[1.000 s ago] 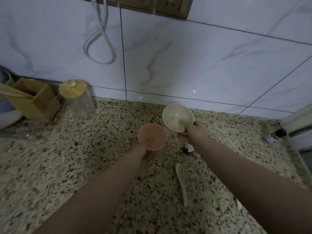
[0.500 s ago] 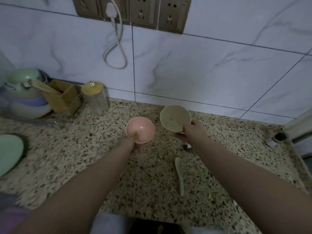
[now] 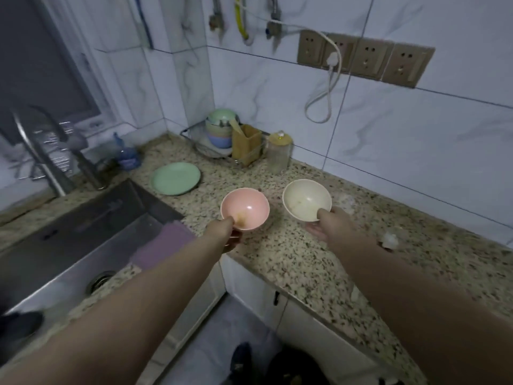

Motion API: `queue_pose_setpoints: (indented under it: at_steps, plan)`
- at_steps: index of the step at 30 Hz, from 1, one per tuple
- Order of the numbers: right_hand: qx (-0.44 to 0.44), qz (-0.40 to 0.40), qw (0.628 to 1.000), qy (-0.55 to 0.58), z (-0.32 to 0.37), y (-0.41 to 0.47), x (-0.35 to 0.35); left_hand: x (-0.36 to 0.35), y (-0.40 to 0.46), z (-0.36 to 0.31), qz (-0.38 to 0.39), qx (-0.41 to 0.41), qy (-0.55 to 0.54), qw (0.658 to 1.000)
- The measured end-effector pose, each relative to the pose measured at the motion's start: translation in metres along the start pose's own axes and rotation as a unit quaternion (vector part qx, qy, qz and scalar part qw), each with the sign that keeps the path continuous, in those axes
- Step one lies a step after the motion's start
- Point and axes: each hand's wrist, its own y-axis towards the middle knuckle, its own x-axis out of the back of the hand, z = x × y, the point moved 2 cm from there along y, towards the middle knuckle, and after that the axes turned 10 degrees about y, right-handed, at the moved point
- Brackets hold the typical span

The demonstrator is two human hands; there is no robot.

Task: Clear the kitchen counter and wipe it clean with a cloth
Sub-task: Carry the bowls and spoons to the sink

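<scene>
Left hand (image 3: 226,234) pinches pink bowl (image 3: 244,208); right hand (image 3: 327,225) pinches cream bowl (image 3: 306,200). Sink (image 3: 83,232) lies at nine o'clock of both, the left hand being nearer.

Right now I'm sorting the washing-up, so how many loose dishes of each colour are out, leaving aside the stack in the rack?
Pink round plastic bowl, in the left hand: 1
Cream round plastic bowl, in the right hand: 1
Green flat round plate, on the speckled stone counter: 1
Total: 3
</scene>
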Motion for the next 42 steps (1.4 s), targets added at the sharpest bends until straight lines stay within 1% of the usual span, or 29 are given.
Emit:
queue_pose_setpoints:
  at_steps: [6,10,11,13,15,20,22,24,29,34,39,42]
  plan:
    - [-0.021,0.101,0.994,-0.032,-0.036,-0.044,-0.09,0.105,-0.021,0.043,-0.095,-0.006,-0.07,0.993]
    - [-0.03,0.145,0.987,-0.069,-0.057,-0.064,-0.146,0.163,-0.022,0.074,-0.135,0.022,-0.082,0.987]
    - [-0.035,0.162,0.983,-0.079,-0.068,-0.069,-0.169,0.184,-0.021,0.084,-0.148,0.029,-0.091,0.984]
    - [-0.038,0.173,0.98,-0.087,-0.075,-0.072,-0.185,0.197,-0.019,0.092,-0.154,0.033,-0.102,0.982]
    - [-0.056,0.19,0.975,-0.105,-0.103,-0.077,-0.227,0.236,-0.01,0.114,-0.172,0.045,-0.129,0.976]
    - [-0.081,0.19,0.965,-0.163,-0.166,-0.077,-0.302,0.304,0.022,0.152,-0.178,0.086,-0.175,0.964]
    - [-0.1,0.194,0.959,-0.181,-0.19,-0.074,-0.331,0.33,0.035,0.163,-0.18,0.11,-0.179,0.961]
    - [-0.101,0.202,0.953,-0.203,-0.212,-0.068,-0.357,0.354,0.051,0.173,-0.169,0.132,-0.17,0.962]
    - [-0.068,0.201,0.937,-0.279,-0.247,-0.048,-0.399,0.392,0.085,0.185,-0.144,0.153,-0.162,0.964]
    - [-0.134,0.173,0.944,-0.248,-0.268,-0.029,-0.427,0.401,0.123,0.19,-0.128,0.167,-0.17,0.963]
    - [-0.178,0.153,0.944,-0.233,-0.286,0.0,-0.446,0.396,0.154,0.195,-0.123,0.19,-0.203,0.953]
    - [-0.194,0.148,0.938,-0.244,-0.298,0.026,-0.461,0.395,0.182,0.198,-0.133,0.215,-0.216,0.943]
